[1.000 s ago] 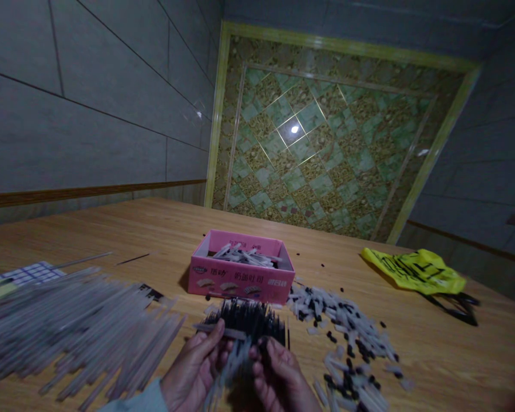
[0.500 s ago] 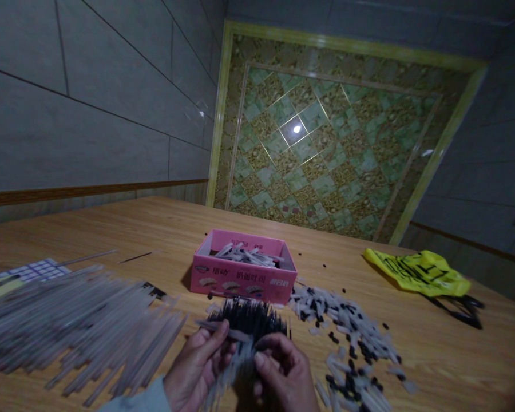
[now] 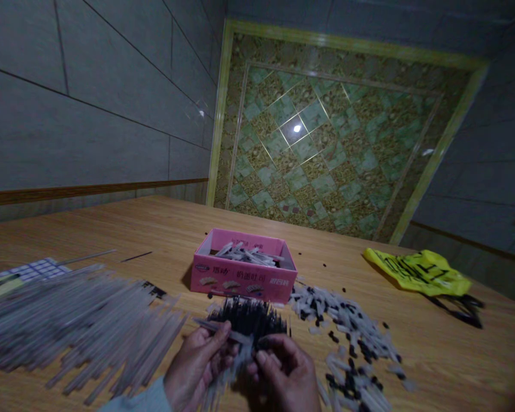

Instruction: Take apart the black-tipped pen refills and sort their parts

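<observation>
My left hand (image 3: 201, 360) is closed, with a slim translucent plastic tube (image 3: 239, 336) pinched between thumb and fingers. The tube points toward my right hand (image 3: 289, 372), whose thumb and fingertips are pressed together close to its end. Whatever those fingertips grip is too small and dark to make out. Just beyond both hands lies a dense bunch of thin black-tipped sticks (image 3: 253, 315), its near part partly covered by my hands.
Behind the bunch stands an open pink box (image 3: 240, 280) holding short pale pieces. Long clear tubes (image 3: 81, 320) are piled at left. Short translucent pieces and black bits (image 3: 352, 326) are scattered at right. A yellow bag (image 3: 420, 272) lies farther right, near the wall.
The fingertips of my right hand have shifted slightly. My left hand keeps the tube in nearly the same place, and everything else on the table stays put.
</observation>
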Tool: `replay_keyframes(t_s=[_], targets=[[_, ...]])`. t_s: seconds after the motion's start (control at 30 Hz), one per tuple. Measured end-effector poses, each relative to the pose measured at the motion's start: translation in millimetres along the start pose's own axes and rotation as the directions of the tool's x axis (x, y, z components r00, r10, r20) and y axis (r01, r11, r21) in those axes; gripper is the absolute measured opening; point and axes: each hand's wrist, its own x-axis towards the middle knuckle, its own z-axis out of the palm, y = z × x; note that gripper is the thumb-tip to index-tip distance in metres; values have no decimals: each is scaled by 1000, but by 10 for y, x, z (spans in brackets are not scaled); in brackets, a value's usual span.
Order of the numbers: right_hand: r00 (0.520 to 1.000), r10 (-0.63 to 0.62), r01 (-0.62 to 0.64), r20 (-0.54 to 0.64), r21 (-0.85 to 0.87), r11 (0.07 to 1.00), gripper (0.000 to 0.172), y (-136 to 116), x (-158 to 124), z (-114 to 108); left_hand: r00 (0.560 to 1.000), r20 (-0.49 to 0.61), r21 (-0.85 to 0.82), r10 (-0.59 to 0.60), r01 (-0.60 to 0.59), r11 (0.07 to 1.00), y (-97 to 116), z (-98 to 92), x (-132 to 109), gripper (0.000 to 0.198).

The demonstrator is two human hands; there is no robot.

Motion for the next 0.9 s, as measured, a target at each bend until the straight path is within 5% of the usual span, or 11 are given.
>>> replay_keyframes(t_s=[0.9], targets=[[981, -193, 177, -6, -363, 915, 20, -20, -34, -22, 996, -48, 154, 74, -66, 986, 19, 23, -37, 35]])
